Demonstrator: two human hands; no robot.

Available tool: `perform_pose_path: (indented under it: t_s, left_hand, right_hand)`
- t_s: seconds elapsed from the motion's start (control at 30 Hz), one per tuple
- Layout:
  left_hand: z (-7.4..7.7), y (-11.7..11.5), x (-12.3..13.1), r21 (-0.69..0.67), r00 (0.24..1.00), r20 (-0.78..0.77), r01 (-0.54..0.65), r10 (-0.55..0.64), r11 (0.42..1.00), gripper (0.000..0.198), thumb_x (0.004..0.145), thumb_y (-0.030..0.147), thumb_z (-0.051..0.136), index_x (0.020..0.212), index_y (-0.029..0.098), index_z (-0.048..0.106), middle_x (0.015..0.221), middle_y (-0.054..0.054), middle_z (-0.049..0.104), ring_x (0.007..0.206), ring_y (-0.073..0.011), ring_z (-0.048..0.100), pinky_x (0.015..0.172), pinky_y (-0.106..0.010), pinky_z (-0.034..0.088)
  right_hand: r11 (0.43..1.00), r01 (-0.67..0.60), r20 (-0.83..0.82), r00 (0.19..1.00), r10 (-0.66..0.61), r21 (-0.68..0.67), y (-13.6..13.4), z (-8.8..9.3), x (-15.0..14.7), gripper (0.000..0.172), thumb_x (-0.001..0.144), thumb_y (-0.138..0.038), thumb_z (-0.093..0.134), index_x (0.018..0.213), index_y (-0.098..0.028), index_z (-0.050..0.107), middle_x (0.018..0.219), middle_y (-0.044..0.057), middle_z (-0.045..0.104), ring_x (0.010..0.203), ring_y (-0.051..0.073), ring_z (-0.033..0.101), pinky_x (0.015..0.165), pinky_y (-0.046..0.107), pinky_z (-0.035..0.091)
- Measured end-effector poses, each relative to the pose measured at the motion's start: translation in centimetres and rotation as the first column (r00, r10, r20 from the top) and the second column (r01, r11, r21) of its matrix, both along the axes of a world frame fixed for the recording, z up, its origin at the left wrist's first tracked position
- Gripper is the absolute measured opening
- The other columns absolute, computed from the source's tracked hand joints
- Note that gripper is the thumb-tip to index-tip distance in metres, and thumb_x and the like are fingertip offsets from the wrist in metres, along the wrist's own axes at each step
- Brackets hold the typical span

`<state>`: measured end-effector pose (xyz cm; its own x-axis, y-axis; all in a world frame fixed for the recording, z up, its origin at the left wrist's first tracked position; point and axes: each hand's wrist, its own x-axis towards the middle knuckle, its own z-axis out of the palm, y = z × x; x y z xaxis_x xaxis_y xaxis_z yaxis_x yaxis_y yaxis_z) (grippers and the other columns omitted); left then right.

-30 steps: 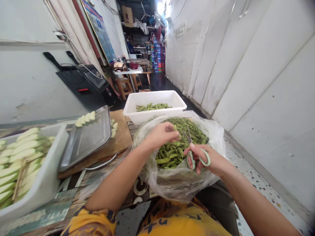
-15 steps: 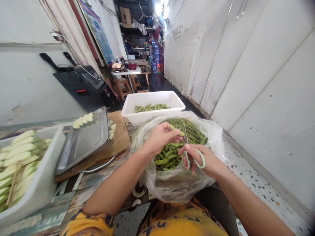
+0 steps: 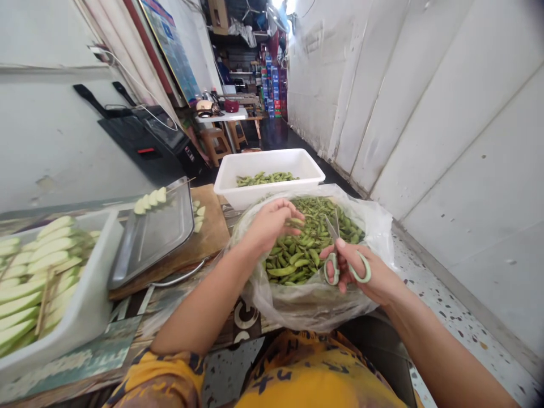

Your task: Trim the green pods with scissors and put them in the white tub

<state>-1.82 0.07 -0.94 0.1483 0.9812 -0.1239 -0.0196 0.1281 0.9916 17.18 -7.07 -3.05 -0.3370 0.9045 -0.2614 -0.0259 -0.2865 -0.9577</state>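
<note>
In my right hand is a pair of scissors with pale green handles, its blades parted and pointing up and away from me. My left hand is closed over the far left part of the bag, with a green soybean pod between its fingers. Beneath both hands lies a heap of green pods in a clear plastic bag with its mouth spread wide. Just beyond the bag, a white tub holds more pods.
To the left, a metal tray with skewered pale green slices rests on a wooden board. Nearer on that side stands a white bin of sliced vegetable and sticks. A white wall runs along the right.
The scissors have moved right, away from the pod, and their blades are wider apart. My left hand has drawn slightly away to the left. The whole view has shifted a little.
</note>
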Motion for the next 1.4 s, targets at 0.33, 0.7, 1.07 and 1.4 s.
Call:
perform_pose_path:
  t_s: [0.33,0.7,1.07,1.4]
  left_hand:
    - [-3.5,-0.1,0.6,0.236,0.452,-0.892,0.458,0.004,0.857,0.019,0.077,0.034,0.061,0.084,0.022,0.074,0.075,-0.007,0.070,0.077,-0.0224,0.063,0.068,-0.027,0.043]
    - [-2.1,-0.2,-0.1,0.237,0.433,-0.901,0.460,0.016,0.856,0.018,0.074,0.035,0.064,0.080,0.022,0.076,0.079,-0.007,0.072,0.079,-0.0235,0.064,0.069,-0.028,0.044]
    - [-1.4,-0.1,-0.6,0.353,0.710,-0.704,0.349,0.000,0.868,0.026,0.081,0.038,0.057,0.086,0.021,0.076,0.086,-0.002,0.074,0.077,-0.0187,0.064,0.071,-0.027,0.044]
    - [-1.1,-0.3,-0.2,0.424,0.687,-0.716,0.288,0.124,0.859,0.031,0.083,0.029,0.045,0.074,0.014,0.071,0.055,0.001,0.055,0.053,-0.0123,0.045,0.054,-0.024,0.032]
  right_hand:
    - [1.000,0.006,-0.017,1.000,-0.006,0.002,-0.5,-0.2,0.6,0.049,0.078,-0.062,0.059,0.085,-0.014,0.062,0.061,0.003,0.057,0.054,0.014,0.054,0.039,0.020,0.044]
    - [0.999,-0.034,0.009,0.999,0.034,-0.008,-0.5,-0.5,0.8,0.049,0.081,-0.062,0.056,0.087,-0.013,0.062,0.060,0.002,0.057,0.053,0.013,0.054,0.039,0.020,0.046]
    - [0.995,-0.084,0.094,0.992,0.089,-0.052,0.1,0.3,0.7,0.051,0.078,-0.064,0.058,0.082,-0.013,0.063,0.057,0.002,0.056,0.049,0.012,0.052,0.032,0.017,0.041]
    - [0.995,-0.093,0.137,0.986,0.097,-0.034,0.4,0.4,0.6,0.051,0.078,-0.064,0.058,0.081,-0.013,0.062,0.055,0.002,0.056,0.047,0.011,0.051,0.031,0.017,0.039]
